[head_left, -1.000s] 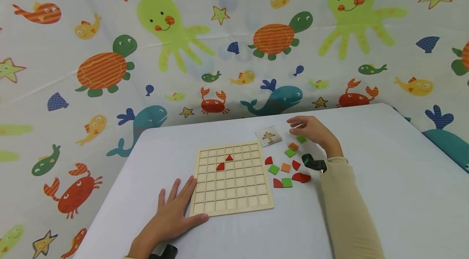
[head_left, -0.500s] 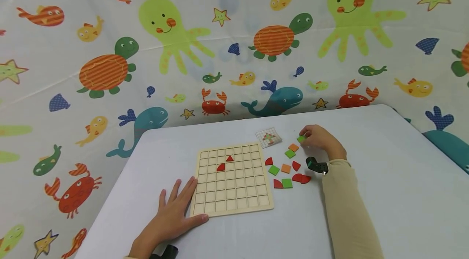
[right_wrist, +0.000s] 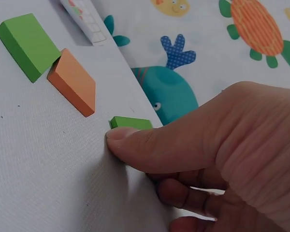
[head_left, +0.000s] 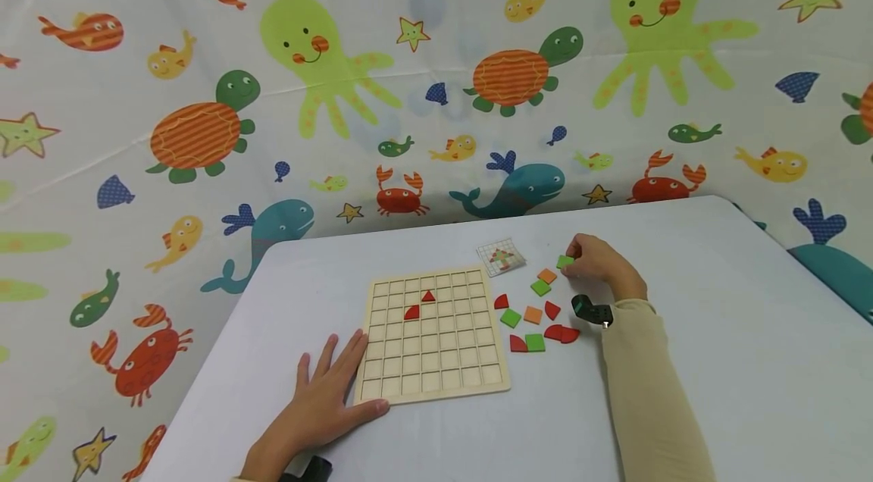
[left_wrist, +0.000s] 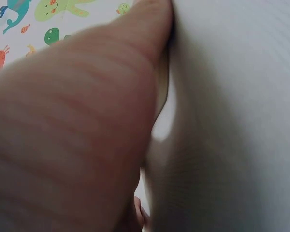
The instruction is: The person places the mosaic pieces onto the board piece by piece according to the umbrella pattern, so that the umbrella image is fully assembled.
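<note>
Sea creatures cover the pale cloth (head_left: 409, 114) behind the white table (head_left: 723, 277); from the head view, my left hand (head_left: 323, 400) lies spread, fingers straight, at the near-left corner of the wooden grid board (head_left: 433, 345); a red triangle (head_left: 428, 296) and a red quarter-round (head_left: 412, 312) sit in its cells; a pattern card (head_left: 502, 257) lies beyond, and loose red, green and orange pieces (head_left: 533, 315) lie to the right; past them my right hand (head_left: 600, 261) pinches a green square (head_left: 565, 261); the left wrist view is mostly my own skin, close and blurred; in the right wrist view my thumb presses the green square's edge, my other fingers curled behind; I cannot tell whether it has left the table; an orange piece (right_wrist: 75, 84) lies near it.
</note>
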`<action>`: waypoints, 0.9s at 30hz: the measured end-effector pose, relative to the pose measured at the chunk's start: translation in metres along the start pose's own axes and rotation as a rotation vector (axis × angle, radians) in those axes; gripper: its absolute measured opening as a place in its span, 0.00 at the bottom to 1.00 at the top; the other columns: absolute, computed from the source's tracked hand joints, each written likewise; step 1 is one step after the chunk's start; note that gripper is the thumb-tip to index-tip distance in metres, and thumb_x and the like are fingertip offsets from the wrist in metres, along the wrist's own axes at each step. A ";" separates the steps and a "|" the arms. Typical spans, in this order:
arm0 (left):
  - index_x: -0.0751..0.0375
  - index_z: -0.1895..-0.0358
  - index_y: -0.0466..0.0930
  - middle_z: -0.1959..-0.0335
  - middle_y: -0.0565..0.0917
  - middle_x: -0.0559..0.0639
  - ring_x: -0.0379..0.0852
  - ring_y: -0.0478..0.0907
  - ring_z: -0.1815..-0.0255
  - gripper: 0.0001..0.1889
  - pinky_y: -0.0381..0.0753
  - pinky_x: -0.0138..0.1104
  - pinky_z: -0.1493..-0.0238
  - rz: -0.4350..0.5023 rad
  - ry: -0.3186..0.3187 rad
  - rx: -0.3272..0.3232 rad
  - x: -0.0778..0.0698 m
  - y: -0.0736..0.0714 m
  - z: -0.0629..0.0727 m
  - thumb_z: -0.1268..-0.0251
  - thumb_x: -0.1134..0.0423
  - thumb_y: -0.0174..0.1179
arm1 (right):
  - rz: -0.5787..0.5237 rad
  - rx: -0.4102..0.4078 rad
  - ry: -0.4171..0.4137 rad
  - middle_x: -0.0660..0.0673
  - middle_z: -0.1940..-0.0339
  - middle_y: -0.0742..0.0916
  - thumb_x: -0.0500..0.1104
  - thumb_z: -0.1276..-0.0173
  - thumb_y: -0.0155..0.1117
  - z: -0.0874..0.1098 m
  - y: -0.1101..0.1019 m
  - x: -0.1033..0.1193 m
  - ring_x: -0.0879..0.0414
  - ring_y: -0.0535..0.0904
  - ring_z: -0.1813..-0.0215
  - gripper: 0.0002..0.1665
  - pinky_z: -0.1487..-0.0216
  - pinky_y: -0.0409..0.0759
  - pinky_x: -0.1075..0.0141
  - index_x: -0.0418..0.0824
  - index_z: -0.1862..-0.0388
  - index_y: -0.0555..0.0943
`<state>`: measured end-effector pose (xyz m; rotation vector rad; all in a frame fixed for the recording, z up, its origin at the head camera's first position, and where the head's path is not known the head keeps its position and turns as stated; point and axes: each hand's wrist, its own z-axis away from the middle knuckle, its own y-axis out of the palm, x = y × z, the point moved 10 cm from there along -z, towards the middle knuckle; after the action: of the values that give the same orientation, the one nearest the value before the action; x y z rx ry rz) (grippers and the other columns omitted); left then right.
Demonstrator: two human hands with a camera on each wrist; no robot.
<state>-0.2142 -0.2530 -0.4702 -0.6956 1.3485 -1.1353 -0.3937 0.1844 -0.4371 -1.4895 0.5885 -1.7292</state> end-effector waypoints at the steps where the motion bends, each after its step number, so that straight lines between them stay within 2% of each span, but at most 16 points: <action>1: 0.56 0.12 0.53 0.12 0.52 0.56 0.70 0.34 0.13 0.62 0.22 0.73 0.26 0.000 -0.001 0.000 0.000 0.000 0.000 0.41 0.23 0.66 | -0.005 -0.005 0.000 0.33 0.54 0.81 0.38 0.26 0.71 0.000 -0.001 0.000 0.37 0.74 0.48 0.18 0.42 0.79 0.45 0.29 0.47 0.75; 8: 0.56 0.12 0.53 0.11 0.52 0.56 0.70 0.34 0.13 0.61 0.22 0.74 0.26 0.015 -0.001 0.001 -0.002 0.001 0.001 0.41 0.24 0.67 | -0.048 -0.070 -0.044 0.35 0.57 0.82 0.37 0.24 0.68 0.001 -0.008 0.004 0.41 0.76 0.52 0.12 0.50 0.78 0.53 0.30 0.51 0.77; 13: 0.56 0.12 0.53 0.12 0.52 0.56 0.70 0.33 0.13 0.61 0.22 0.73 0.26 0.012 -0.005 0.001 -0.003 0.000 0.002 0.41 0.24 0.67 | -0.160 -0.098 -0.095 0.36 0.57 0.85 0.37 0.21 0.65 0.002 -0.011 0.010 0.45 0.79 0.57 0.11 0.53 0.80 0.58 0.29 0.47 0.79; 15: 0.56 0.12 0.54 0.12 0.53 0.56 0.70 0.33 0.13 0.61 0.21 0.73 0.26 0.013 -0.007 0.000 -0.003 0.000 0.002 0.41 0.24 0.67 | -0.224 -0.097 -0.118 0.37 0.56 0.86 0.37 0.20 0.64 0.002 -0.009 0.014 0.47 0.82 0.58 0.12 0.50 0.83 0.59 0.29 0.45 0.80; 18: 0.57 0.12 0.54 0.12 0.53 0.56 0.70 0.34 0.13 0.62 0.21 0.73 0.26 0.016 -0.008 0.001 -0.003 0.000 0.001 0.41 0.24 0.67 | -0.310 -0.086 -0.157 0.36 0.55 0.86 0.37 0.19 0.64 0.001 -0.006 0.023 0.48 0.87 0.58 0.14 0.42 0.85 0.53 0.28 0.43 0.80; 22: 0.57 0.12 0.54 0.11 0.52 0.56 0.70 0.34 0.13 0.61 0.21 0.73 0.26 0.013 -0.011 0.005 -0.002 0.002 0.002 0.41 0.24 0.67 | -0.388 -0.069 -0.204 0.34 0.52 0.86 0.38 0.18 0.64 0.002 -0.001 0.038 0.45 0.90 0.56 0.15 0.32 0.79 0.44 0.28 0.42 0.80; 27: 0.56 0.12 0.54 0.11 0.53 0.56 0.70 0.33 0.13 0.61 0.21 0.73 0.26 0.013 -0.010 0.003 -0.002 0.001 0.002 0.41 0.24 0.67 | -0.405 -0.063 -0.258 0.34 0.50 0.86 0.36 0.19 0.64 0.003 0.002 0.060 0.44 0.91 0.56 0.13 0.33 0.80 0.43 0.28 0.43 0.81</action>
<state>-0.2122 -0.2515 -0.4703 -0.6893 1.3406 -1.1219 -0.3922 0.1359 -0.4010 -1.9407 0.2161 -1.7816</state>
